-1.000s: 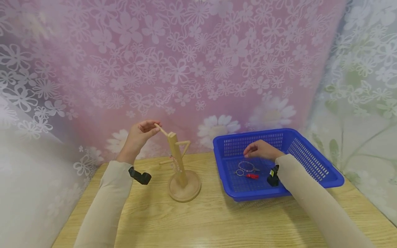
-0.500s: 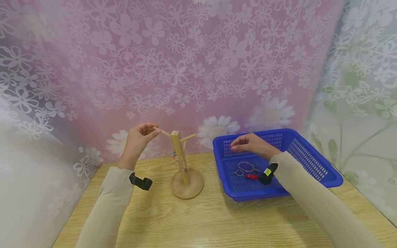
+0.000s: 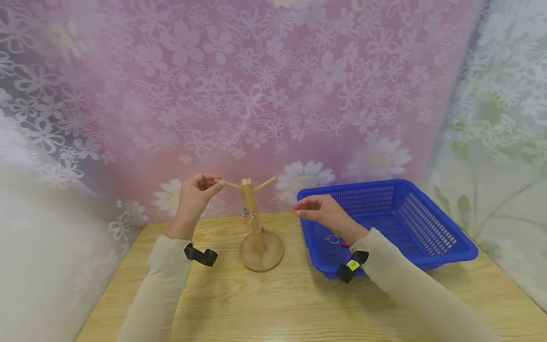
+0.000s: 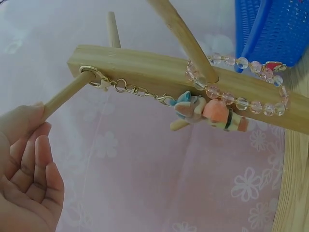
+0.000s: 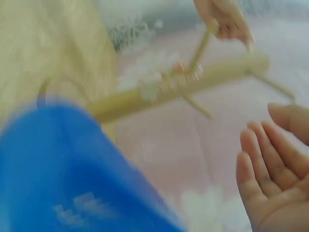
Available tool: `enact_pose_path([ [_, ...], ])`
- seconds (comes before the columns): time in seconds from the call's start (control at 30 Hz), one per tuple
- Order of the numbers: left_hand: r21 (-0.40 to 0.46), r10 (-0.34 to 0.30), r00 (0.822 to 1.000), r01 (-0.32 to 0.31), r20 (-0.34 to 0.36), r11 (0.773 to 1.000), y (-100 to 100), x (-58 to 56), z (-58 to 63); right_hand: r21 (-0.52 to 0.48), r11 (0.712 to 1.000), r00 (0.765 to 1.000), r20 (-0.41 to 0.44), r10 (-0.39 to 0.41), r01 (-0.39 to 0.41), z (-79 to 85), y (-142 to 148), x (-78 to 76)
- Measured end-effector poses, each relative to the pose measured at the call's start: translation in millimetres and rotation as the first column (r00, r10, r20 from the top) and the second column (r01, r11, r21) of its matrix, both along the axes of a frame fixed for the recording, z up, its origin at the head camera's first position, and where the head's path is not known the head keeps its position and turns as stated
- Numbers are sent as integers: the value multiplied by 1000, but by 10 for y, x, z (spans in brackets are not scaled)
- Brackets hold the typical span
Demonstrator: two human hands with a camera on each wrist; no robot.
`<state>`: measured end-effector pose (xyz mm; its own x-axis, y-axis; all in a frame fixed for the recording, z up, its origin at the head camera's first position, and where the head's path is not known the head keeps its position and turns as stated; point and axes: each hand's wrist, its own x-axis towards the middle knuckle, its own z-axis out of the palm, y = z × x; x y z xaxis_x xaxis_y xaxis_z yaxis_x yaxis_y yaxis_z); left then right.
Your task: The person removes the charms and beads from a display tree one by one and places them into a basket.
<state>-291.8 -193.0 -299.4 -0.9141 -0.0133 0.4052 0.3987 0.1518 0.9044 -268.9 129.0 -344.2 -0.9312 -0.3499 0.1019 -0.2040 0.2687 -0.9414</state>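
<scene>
My left hand [image 3: 194, 197] pinches the tip of an upper peg [image 4: 70, 94] on a wooden peg stand [image 3: 251, 204]. In the left wrist view, a keychain with a small figurine [image 4: 212, 112] hangs by its gold clasp on that same peg. Lower down, a bracelet of pink and clear beads [image 4: 241, 104] hangs round another peg. My right hand [image 3: 322, 211] hovers at the left rim of the blue basket [image 3: 410, 183], its fingers loosely bent with nothing visible between them. The right wrist view is blurred; there the right hand [image 5: 277, 169] is near a bare peg.
Inside the basket lie a metal ring [image 3: 333, 239] and a red piece [image 3: 345, 244], partly hidden by the right wrist. The stand's round base [image 3: 262, 259] rests on the wooden table [image 3: 239, 304]. A flowered curtain [image 3: 256, 95] hangs close behind.
The stand has turned, swinging its pegs round, while the left hand keeps hold of one peg. My right hand has moved left from over the basket toward the stand.
</scene>
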Motion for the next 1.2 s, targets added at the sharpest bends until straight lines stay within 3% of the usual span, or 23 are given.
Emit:
enact_pose_path([
  [0.27, 60, -9, 1000, 9, 3, 998, 36, 38, -45, -130, 987, 991, -82, -106, 95, -183, -390, 237],
  [0.6, 160, 11, 1000, -8, -18, 987, 74, -38, -93, -269, 952, 976, -117, -186, 149, -550, -717, 386],
  [0.87, 171, 18, 1000, -16, -7, 985, 84, -4, -95, -331, 917, 965, -58, -256, 223, -804, -950, 397],
  [1.2, 207, 7, 999, 0, -33, 978, 99, 36, -114, -415, 841, 911, -63, -407, 346, -1023, -1182, 291],
])
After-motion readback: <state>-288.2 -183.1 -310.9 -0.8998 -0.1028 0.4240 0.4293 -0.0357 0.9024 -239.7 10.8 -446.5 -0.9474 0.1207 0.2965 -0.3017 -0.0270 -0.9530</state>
